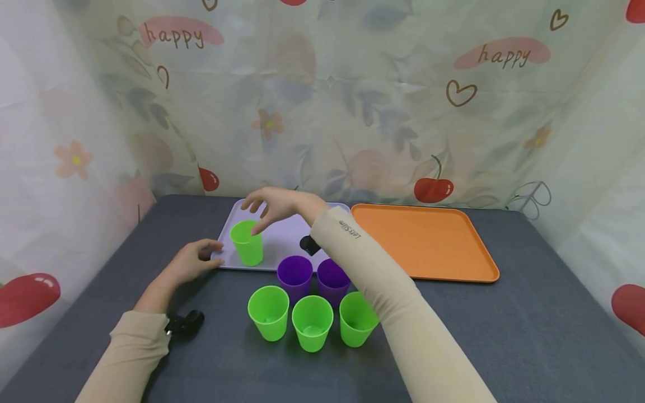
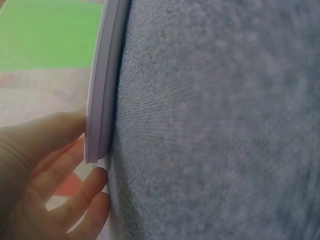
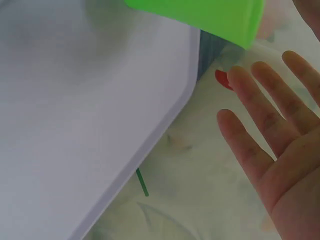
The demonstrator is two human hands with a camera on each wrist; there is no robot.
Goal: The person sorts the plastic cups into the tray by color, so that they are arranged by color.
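One green cup (image 1: 247, 244) stands upright on the left part of the lilac tray (image 1: 282, 246). Just above its rim hovers my right hand (image 1: 278, 205), fingers spread and thumb near the cup; in the right wrist view the visible fingers are apart from the cup. My left hand (image 1: 192, 259) is at the tray's near left corner, its thumb and a finger touching the rim, as the left wrist view also shows. In front of the tray stand two purple cups (image 1: 295, 277) and, nearer, three green cups (image 1: 312, 323); my right forearm partly covers the rightmost ones.
An orange tray (image 1: 423, 240) lies to the right of the lilac one, partly behind my right sleeve. A dark cloth (image 1: 544, 324) covers the table. Patterned curtains (image 1: 332, 101) hang behind and at both sides.
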